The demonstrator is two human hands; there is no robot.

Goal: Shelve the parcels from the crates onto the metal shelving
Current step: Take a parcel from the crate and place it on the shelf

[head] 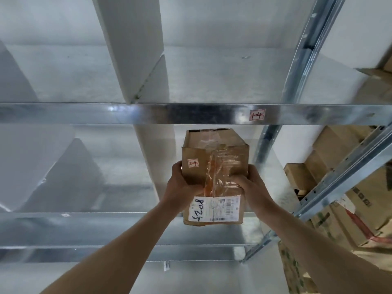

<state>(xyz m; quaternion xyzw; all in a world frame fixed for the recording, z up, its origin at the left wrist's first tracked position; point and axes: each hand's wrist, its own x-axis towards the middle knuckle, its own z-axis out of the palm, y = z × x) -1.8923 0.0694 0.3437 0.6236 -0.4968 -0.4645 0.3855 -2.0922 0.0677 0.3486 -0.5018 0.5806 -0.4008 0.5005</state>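
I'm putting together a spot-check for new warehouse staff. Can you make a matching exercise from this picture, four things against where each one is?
Things:
1. left hand
2. right hand
3. red-framed tag marked 14
4. white label

Places:
A. on the front edge of the upper shelf
B. on the near end of the parcel
C. gripping the parcel's left side
D. gripping the parcel's right side

Pairs: 1-C, 2-D, 3-A, 4-B
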